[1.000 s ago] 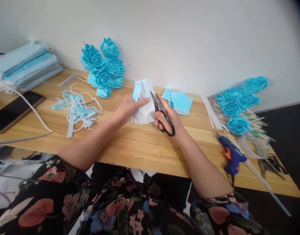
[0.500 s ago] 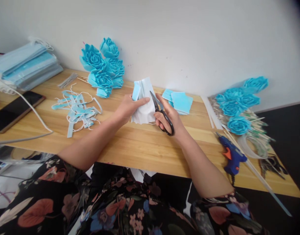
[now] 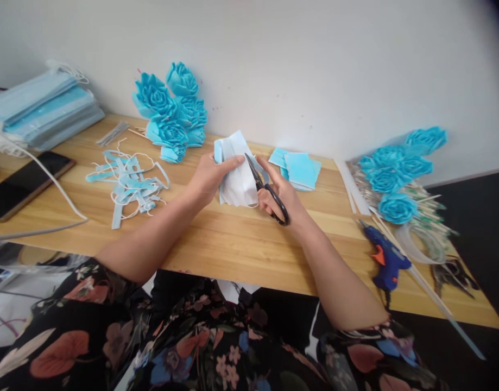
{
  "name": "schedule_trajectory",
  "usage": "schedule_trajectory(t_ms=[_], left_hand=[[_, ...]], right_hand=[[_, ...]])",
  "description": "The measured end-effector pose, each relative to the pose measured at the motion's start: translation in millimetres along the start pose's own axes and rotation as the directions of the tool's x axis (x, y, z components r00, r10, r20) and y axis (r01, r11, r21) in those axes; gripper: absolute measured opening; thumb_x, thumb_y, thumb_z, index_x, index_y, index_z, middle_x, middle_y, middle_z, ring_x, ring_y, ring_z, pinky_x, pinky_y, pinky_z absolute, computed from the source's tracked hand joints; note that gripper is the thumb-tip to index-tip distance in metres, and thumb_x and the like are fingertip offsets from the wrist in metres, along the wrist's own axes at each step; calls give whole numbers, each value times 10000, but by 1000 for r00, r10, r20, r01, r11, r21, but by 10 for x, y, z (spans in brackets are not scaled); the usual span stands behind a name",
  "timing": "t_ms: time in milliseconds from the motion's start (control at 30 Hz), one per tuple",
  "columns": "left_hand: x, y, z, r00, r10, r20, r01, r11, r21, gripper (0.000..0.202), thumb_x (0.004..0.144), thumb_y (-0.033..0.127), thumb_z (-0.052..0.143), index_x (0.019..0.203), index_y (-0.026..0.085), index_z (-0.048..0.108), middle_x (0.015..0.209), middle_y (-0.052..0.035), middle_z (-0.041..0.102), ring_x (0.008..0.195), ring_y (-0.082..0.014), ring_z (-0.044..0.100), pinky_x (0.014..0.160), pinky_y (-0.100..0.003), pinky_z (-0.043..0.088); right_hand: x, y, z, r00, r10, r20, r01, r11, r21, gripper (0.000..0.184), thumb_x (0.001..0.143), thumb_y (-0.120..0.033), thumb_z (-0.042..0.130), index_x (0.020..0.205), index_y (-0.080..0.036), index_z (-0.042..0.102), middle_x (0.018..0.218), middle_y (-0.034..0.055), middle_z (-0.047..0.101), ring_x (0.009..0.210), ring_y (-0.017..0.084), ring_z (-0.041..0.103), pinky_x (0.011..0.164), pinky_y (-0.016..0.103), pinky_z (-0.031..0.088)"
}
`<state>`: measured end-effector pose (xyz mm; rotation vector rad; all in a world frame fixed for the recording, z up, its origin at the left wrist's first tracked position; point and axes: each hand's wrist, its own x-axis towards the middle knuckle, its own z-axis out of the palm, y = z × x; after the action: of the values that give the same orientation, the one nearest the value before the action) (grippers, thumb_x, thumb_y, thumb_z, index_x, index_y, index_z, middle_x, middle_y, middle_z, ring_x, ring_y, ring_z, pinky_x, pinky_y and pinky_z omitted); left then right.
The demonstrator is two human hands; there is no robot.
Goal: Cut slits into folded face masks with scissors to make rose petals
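My left hand [image 3: 208,176] grips a face mask [image 3: 238,182], its thumb lying across the whitish pleated side. In my right hand [image 3: 282,196] is a pair of black-handled scissors [image 3: 274,202], their blades pointing up and left along the mask's right edge. A greyish strip of the mask shows behind the blades, beside my right fingers. Just right of my hands lie several cut blue squares [image 3: 300,169]. To the left sits a tangle of trimmed mask edges and ear loops [image 3: 135,184].
Blue fabric roses [image 3: 171,111] stand against the wall, with more roses [image 3: 396,168] at the right. A stack of masks [image 3: 45,111], a phone [image 3: 27,182] and a pale cable [image 3: 57,176] occupy the left. A blue glue gun [image 3: 383,255] lies near the right front edge.
The mask has shifted slightly left and turned in my left hand. The scissors' blades look closer together along its right edge, with a strip now showing behind them.
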<state>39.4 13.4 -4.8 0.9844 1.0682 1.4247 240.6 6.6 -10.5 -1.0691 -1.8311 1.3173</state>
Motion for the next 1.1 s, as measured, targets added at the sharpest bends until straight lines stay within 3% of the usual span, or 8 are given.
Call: schedule_trajectory(t_ms=[300, 533, 1100], left_hand=[[-14, -39, 1, 997, -38, 72, 36, 999, 38, 429, 618, 428, 916, 866, 140, 716, 853, -80, 767, 757, -230, 715, 675, -313, 570], [-27, -66, 8, 993, -48, 106, 45, 999, 30, 413, 641, 423, 912, 873, 144, 714, 851, -83, 771, 753, -231, 722, 672, -314, 578], [-37, -36, 4, 993, -40, 113, 36, 999, 34, 409, 654, 439, 901, 857, 138, 712, 843, -80, 767, 740, -222, 714, 687, -319, 580]], right_hand=[[17, 147, -43, 996, -93, 4, 93, 992, -90, 1079, 818, -835, 617, 1675, -294, 246, 654, -23, 550, 540, 168, 547, 479, 260, 392], [-3, 68, -14, 997, -78, -21, 78, 996, -36, 1019, 846, -775, 654, 1661, -284, 288, 691, -18, 610, 490, 136, 530, 460, 272, 406], [-8, 14, 4, 998, -56, -26, 56, 998, -17, 1063, 832, -763, 676, 1663, -216, 300, 546, -71, 570, 414, 116, 477, 425, 246, 365]])
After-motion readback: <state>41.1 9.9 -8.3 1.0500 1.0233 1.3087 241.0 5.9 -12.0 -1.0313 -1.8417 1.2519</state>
